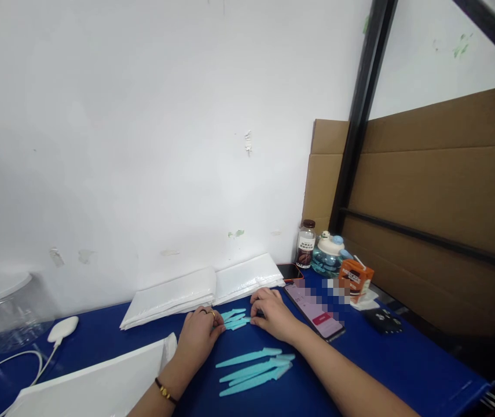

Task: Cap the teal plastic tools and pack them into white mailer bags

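My left hand (201, 331), with a ring and a dark bracelet, is curled with thumb and fingers on the left end of a small bunch of turquoise eyebrow razors (235, 319). At the bunch's right end, the bent fingertips of my right hand (273, 313) close on the tips. The bunch lies low over the blue tabletop, its left part hidden by my left hand. Nearer to me, several more eyebrow razors (253, 370) lie loosely side by side, their pale blade ends pointing right.
Two stacks of white padded mailers (173, 292) lie along the wall. Another white mailer (99, 382) is at front left, near a white charger (62, 329) and a clear tub (4, 307). Right stand a lit phone (316, 315), a bottle (305, 246), a jug (329, 255) and an orange carton (355, 279).
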{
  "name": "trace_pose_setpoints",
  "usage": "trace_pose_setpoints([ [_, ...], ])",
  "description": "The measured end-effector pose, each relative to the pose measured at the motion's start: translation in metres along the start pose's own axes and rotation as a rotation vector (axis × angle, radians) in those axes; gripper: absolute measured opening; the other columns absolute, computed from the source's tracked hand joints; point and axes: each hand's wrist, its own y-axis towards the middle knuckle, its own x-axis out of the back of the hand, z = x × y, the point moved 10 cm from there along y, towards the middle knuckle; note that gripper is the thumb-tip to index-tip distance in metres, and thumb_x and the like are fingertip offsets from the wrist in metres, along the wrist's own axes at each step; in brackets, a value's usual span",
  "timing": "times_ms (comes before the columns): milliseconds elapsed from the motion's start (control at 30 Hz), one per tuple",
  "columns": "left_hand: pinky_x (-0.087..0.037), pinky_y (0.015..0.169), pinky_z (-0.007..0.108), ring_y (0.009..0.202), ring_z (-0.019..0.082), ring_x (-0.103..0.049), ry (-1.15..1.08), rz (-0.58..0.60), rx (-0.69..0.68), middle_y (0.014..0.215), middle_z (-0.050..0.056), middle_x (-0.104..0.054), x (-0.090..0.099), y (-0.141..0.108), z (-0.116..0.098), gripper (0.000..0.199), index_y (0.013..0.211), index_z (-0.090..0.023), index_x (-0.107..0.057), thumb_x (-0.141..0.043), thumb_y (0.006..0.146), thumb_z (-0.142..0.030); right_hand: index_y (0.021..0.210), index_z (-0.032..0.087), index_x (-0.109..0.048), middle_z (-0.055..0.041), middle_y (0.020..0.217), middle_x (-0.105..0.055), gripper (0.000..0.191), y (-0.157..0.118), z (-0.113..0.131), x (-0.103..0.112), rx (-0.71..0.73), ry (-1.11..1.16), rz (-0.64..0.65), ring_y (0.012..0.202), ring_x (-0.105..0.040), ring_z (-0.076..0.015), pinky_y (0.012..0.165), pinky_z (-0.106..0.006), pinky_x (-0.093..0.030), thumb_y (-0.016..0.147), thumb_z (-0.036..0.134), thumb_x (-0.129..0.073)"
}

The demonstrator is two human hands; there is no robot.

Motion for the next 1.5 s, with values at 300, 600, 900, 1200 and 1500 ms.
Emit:
trace_pose_setpoints([
  [300,-0.034,0.079,0.031,0.091,0.019,-0.052,-0.055,-0.075,-0.035,0.092,0.002,-0.061,0.018,-0.006,-0.016,0.019,0.089,-0.023,-0.061,-0.055,0.077,-0.036,0.076,0.021,-0.065,-0.0030,0.097,-0.059,0.007,-0.009,-0.008,0.028,-0.062,0.009,-0.015,0.099,-0.049,-0.0199,0.088,-0.035,-0.028,0.076,0.028,-0.062],
  [600,-0.033,0.067,0.025,0.072,0.013,-0.054,-0.113,0.216,-0.166,0.074,-0.005,-0.062,-0.023,-0.017,-0.048,0.013,0.076,-0.023,-0.061,-0.062,0.072,-0.036,0.072,0.021,-0.067,0.0032,0.074,-0.062,0.015,-0.032,0.009,0.000,0.061,0.132,0.368,0.065,-0.056,-0.0117,0.083,-0.030,-0.036,0.064,0.033,-0.071],
  [900,-0.030,0.072,0.027,0.077,0.014,-0.057,0.001,0.120,-0.158,0.079,-0.003,-0.065,-0.009,-0.010,-0.037,0.012,0.074,-0.022,-0.061,-0.055,0.080,-0.031,0.080,0.019,-0.064,-0.0027,0.083,-0.062,0.006,-0.018,0.011,-0.008,0.063,-0.076,0.196,0.080,-0.057,-0.0169,0.069,-0.024,-0.038,0.076,0.020,-0.061],
  [1200,-0.034,0.073,0.028,0.078,0.016,-0.058,0.005,0.125,-0.143,0.079,0.000,-0.066,-0.008,-0.007,-0.030,0.017,0.074,-0.021,-0.062,-0.052,0.081,-0.032,0.079,0.017,-0.061,-0.0038,0.085,-0.059,0.006,-0.018,0.015,-0.006,0.090,-0.118,0.164,0.079,-0.055,-0.0168,0.071,-0.024,-0.038,0.080,0.020,-0.056],
  [1500,-0.032,0.071,0.027,0.077,0.015,-0.057,-0.016,0.087,-0.143,0.077,-0.001,-0.065,-0.004,-0.010,-0.029,0.014,0.073,-0.020,-0.061,-0.054,0.080,-0.030,0.080,0.018,-0.059,-0.0022,0.084,-0.058,0.003,-0.021,0.016,-0.002,0.064,-0.061,0.173,0.076,-0.054,-0.0150,0.067,-0.023,-0.037,0.079,0.019,-0.056],
])
